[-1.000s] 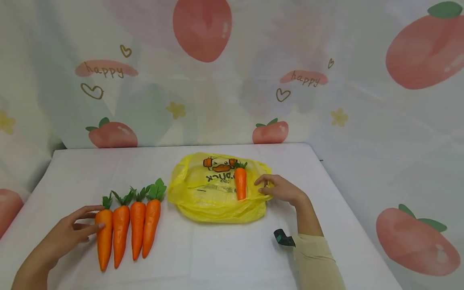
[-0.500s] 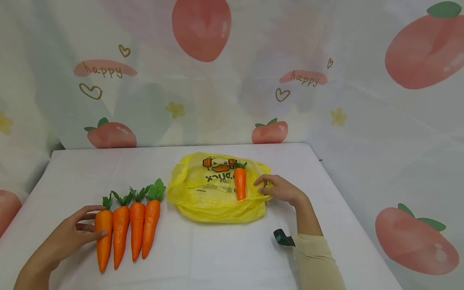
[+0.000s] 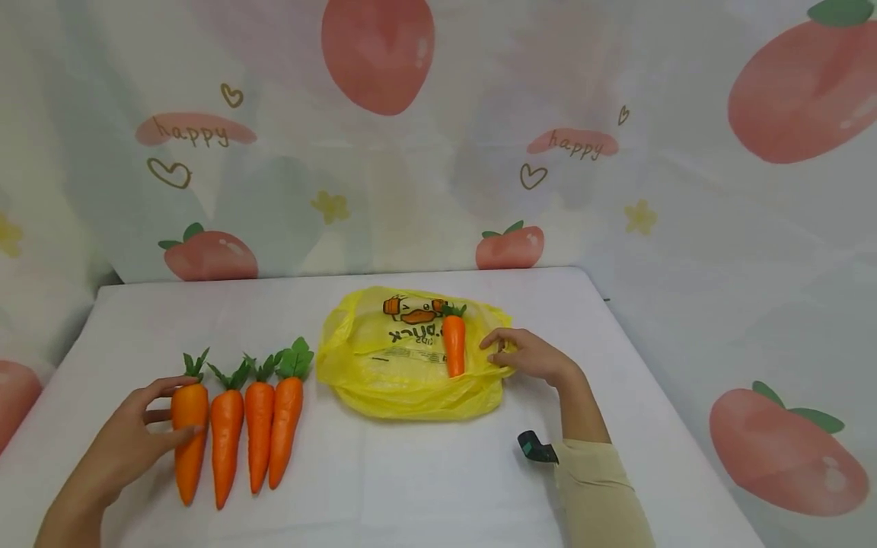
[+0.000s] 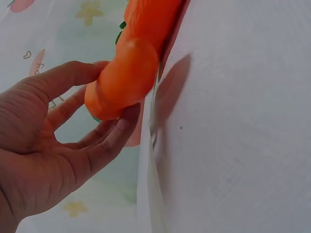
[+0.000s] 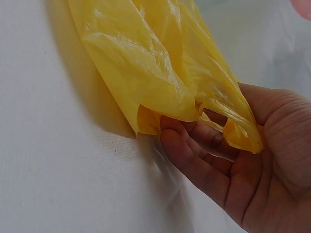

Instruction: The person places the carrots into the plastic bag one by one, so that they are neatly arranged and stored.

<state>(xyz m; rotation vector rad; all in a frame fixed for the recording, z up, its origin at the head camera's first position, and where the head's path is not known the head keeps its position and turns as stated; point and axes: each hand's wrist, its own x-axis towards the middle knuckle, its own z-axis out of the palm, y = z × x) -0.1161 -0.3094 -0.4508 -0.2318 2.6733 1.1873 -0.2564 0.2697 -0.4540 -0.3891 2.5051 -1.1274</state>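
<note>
My left hand [image 3: 137,434] grips the leftmost orange carrot [image 3: 189,441] between thumb and fingers. In the left wrist view that carrot [image 4: 126,77] appears slightly raised off the white surface, tip toward the camera. Beside it lie three more carrots with green leafy tops, the nearest being a slim carrot [image 3: 227,449]. A yellow plastic bag [image 3: 411,399] with a duck print lies spread at the middle, one carrot [image 3: 454,346] resting on or in it. At the bag's right edge my right hand [image 3: 530,356] holds the thin plastic; the bag's edge [image 5: 189,102] sits between thumb and fingers.
A white cloth covers the table [image 3: 411,487]. Behind it hangs a fruit-printed backdrop [image 3: 411,190]. Next to the right sleeve [image 3: 599,487] a small black device [image 3: 537,447] juts out over the table.
My left hand has shifted the leftmost carrot slightly left and away from me, widening the gap to its neighbour. My right hand and the bag have hardly moved.
</note>
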